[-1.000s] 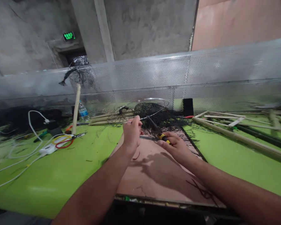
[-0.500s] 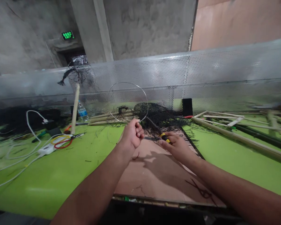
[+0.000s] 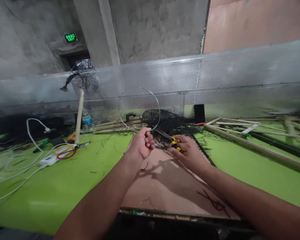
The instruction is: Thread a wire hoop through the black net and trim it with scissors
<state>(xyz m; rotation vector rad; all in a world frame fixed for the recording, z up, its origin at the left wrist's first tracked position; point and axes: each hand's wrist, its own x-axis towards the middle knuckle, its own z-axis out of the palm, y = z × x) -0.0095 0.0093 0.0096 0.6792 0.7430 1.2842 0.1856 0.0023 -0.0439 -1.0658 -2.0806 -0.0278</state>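
A thin metal wire bent into a ring (image 3: 159,106) stands up from my left hand (image 3: 143,142), whose thumb and fingers pinch its lower part. My right hand (image 3: 187,149) is closed round the yellow and black handles of long-nose pliers (image 3: 175,144). The pliers' jaws look parted and point left, near the wire just beside my left fingertips; whether they touch it I cannot tell. Both hands are above a brown board (image 3: 162,196). Behind them lies a tangle of black fibre strands (image 3: 172,121).
Bamboo sticks (image 3: 107,127) lie at the back, near a water bottle (image 3: 87,120). On the left are a white power strip (image 3: 50,159) with cables and an upright stick (image 3: 80,115). Bamboo poles and a frame (image 3: 250,128) lie right. A perforated metal screen (image 3: 150,76) stands behind.
The pliers' handles and jaws have spread apart in my right hand. The wire ring has shifted slightly right. My left hand keeps its pinch.
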